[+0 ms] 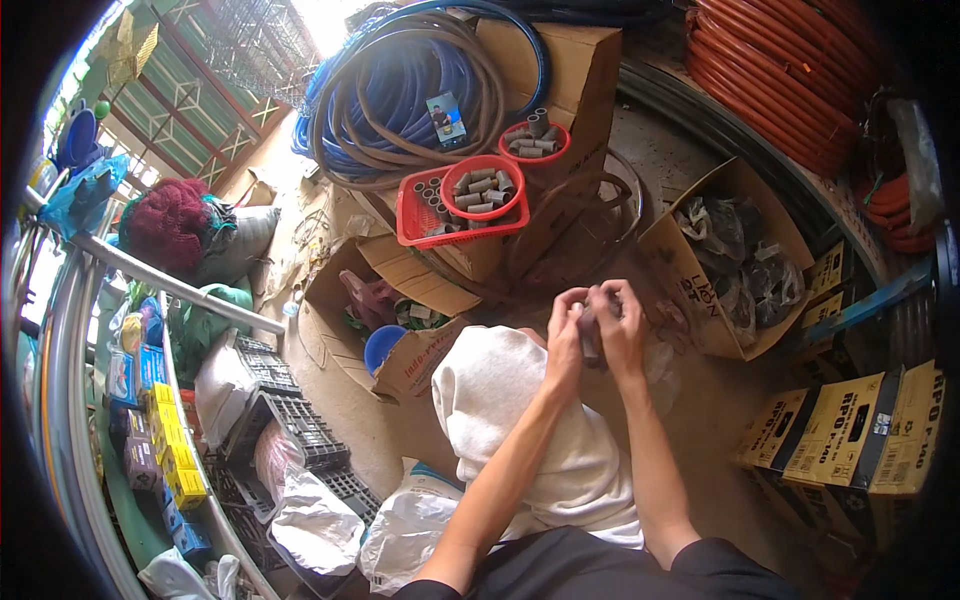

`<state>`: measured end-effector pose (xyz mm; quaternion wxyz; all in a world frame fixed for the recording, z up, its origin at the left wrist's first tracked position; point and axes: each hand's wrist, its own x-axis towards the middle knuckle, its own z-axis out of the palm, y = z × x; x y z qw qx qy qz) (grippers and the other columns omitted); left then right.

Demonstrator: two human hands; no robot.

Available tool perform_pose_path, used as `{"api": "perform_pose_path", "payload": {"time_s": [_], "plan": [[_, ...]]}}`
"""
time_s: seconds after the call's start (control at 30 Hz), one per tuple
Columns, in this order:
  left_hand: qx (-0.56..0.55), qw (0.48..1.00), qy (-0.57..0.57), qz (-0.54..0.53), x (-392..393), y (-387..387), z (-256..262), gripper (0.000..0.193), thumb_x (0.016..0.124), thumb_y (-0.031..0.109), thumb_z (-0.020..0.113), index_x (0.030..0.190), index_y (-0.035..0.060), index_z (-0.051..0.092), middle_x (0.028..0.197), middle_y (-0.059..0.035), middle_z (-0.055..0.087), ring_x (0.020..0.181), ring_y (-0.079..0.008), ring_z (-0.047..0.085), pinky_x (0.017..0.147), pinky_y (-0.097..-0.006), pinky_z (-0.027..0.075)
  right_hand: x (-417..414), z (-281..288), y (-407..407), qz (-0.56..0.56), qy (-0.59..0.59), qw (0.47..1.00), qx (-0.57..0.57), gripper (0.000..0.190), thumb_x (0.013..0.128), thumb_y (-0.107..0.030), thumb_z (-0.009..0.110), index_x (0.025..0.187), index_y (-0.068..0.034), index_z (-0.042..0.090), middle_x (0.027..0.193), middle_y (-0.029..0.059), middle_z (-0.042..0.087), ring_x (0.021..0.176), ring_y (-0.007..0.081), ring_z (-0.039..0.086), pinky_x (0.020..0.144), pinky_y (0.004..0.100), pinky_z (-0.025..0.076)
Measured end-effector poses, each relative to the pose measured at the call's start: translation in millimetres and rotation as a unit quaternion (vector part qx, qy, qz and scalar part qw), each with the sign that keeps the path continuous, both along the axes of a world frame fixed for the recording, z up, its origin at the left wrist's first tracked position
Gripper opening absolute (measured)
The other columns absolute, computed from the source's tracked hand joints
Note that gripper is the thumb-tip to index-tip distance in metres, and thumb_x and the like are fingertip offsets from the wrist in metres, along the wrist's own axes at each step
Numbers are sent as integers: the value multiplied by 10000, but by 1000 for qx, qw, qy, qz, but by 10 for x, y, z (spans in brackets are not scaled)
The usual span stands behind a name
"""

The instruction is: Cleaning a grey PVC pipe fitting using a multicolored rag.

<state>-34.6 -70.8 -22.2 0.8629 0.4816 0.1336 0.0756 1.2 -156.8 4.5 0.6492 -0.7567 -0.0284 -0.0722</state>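
My left hand (pixel 565 330) and my right hand (pixel 627 322) are close together in front of my knee. Between them is a dark grey piece (pixel 591 346), apparently a plastic pipe fitting, gripped by both hands. My fingers hide its upper part. Beyond the hands, a round red basket (pixel 448 204) of grey pipe fittings (pixel 480 187) rests on a rectangular red basket (pixel 407 217). That lower basket holds more fittings, several standing on end. Another round red basket (pixel 557 155) with fittings sits behind to the right.
A phone (pixel 447 120) with a lit screen leans against coiled hoses (pixel 397 90). Open cardboard boxes stand at left (pixel 420 360) and right (pixel 675 277), the right one holding plastic bags. Black crates (pixel 300 427) line the left. Printed cartons (pixel 832 427) and orange coils (pixel 772 75) flank the right.
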Motion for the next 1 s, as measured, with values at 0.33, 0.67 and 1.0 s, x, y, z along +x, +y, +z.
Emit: {"api": "perform_pose_path", "payload": {"time_s": [0.33, 0.67, 1.0], "plan": [[-16, 1000, -2, 20, 122, 133, -114, 192, 1043, 166, 483, 1185, 82, 581, 851, 24, 522, 780, -67, 511, 698, -232, 455, -348, 118, 128, -20, -37, 992, -117, 333, 917, -338, 685, 1033, -39, 594, 852, 204, 665, 799, 375, 675, 716, 448, 524], [79, 995, -59, 28, 178, 65, -80, 142, 1017, 117, 475, 1054, 64, 602, 839, 25, 514, 767, -55, 468, 679, -228, 409, -191, -136, 0, -62, 62, 988, -125, 411, 976, -410, 599, 970, 0, 573, 859, 238, 675, 807, 387, 677, 704, 472, 502], [23, 998, -30, 59, 164, 202, -10, 151, 1049, 163, 481, 1084, 85, 605, 768, 49, 490, 687, -37, 459, 598, -211, 400, -323, -150, 125, -42, 69, 989, -123, 443, 988, -437, 574, 1003, 5, 560, 902, 256, 666, 864, 414, 658, 747, 484, 490]]}}
